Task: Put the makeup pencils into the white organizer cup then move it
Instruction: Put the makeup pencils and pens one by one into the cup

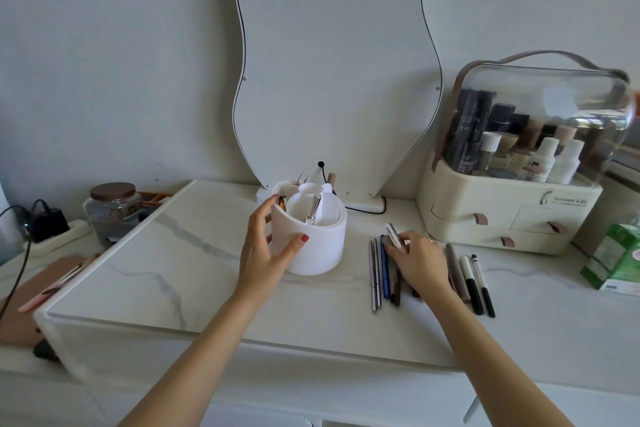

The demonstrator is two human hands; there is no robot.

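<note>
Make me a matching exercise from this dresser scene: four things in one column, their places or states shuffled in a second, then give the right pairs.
Things:
1. white organizer cup
2. makeup pencils
3. glass jar
4. cosmetics case

Places or states:
A. far left, brown lid on
B. lying in a row on the marble top, under the right hand
C. far right, clear dome lid, strap handle
D. upright at centre, left hand wrapped around its side

Pairs: 1-D, 2-B, 3-A, 4-C
</note>
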